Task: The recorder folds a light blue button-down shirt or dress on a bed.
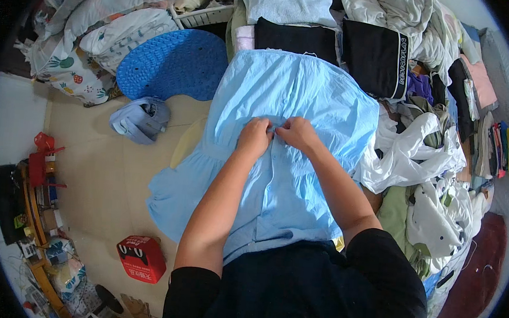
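A light blue button-front shirt or dress (pixel 250 89) lies spread out before me, gathered at a seam across its middle. Its collar or hem end is nearest my body, and a row of buttons runs down the centre. My left hand (pixel 256 135) pinches the cloth just left of the button strip. Close beside it, my right hand (pixel 297 133) pinches the strip from the other side. The fingertips of both hands nearly meet, hiding the spot they hold.
Folded black clothing (pixel 296 41) and a black folded garment with lettering (pixel 370 59) lie beyond the dress. White cloth (pixel 407 155) is heaped at the right. To the left are a blue textured plastic board (pixel 173 62), a grey-blue bundled cloth (pixel 141 119) and a red box (pixel 141 259) on the floor.
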Demonstrator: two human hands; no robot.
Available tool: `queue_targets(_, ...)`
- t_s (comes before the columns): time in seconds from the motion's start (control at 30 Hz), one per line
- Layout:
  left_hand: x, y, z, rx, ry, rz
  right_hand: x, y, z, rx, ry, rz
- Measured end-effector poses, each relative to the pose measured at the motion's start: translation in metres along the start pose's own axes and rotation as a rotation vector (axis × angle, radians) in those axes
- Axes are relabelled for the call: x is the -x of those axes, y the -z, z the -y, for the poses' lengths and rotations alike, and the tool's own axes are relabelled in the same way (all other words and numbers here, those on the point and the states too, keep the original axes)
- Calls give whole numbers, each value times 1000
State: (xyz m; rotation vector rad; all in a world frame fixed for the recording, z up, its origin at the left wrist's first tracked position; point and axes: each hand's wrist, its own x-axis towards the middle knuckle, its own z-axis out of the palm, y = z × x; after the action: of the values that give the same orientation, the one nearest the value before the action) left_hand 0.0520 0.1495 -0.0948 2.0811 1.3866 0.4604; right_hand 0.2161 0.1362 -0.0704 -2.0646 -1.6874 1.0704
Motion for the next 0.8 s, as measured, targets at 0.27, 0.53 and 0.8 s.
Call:
queue_targets(0.27,-15,-3,-10,-37,77,55,-12,-6,-10,-42,-163,-5)
queue_targets(0.53,-21,-10,1,2,122,122,-4,1,1,92,-82,120)
queue_targets(0.8,-22,-6,11,209,153,121,8,-19,16,285,-74,-28)
